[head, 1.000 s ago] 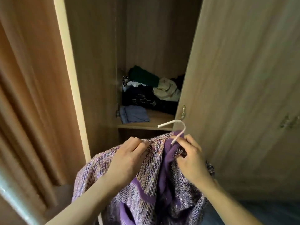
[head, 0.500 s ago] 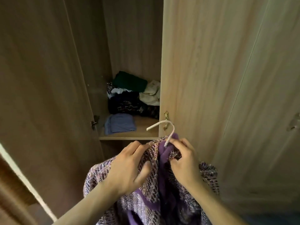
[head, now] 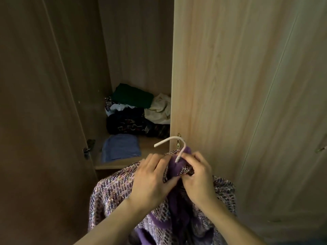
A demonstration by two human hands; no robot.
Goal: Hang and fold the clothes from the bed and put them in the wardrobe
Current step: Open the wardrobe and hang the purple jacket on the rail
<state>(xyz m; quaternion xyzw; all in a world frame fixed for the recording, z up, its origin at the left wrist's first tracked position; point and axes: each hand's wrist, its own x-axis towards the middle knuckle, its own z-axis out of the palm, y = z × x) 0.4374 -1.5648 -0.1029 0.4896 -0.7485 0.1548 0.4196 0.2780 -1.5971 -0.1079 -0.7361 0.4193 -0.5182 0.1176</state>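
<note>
A purple and white woven garment (head: 113,190) with solid purple trim hangs on a white hanger, whose hook (head: 172,139) sticks up above the collar. My left hand (head: 152,179) grips the fabric at the left of the collar. My right hand (head: 198,175) pinches the purple collar at the base of the hook. Both hands hold the garment in front of the open wardrobe (head: 134,50). The hanger's arms are hidden inside the cloth.
On the wardrobe shelf (head: 152,147) lie a folded blue cloth (head: 121,147) and a pile of dark, green and cream clothes (head: 138,110). The left door (head: 44,112) stands open. The right door (head: 221,85) with a small brass handle (head: 178,143) is closed.
The view has swung right and closer to the wardrobe. My hands have drawn together at the collar, the left moving toward the hook.
</note>
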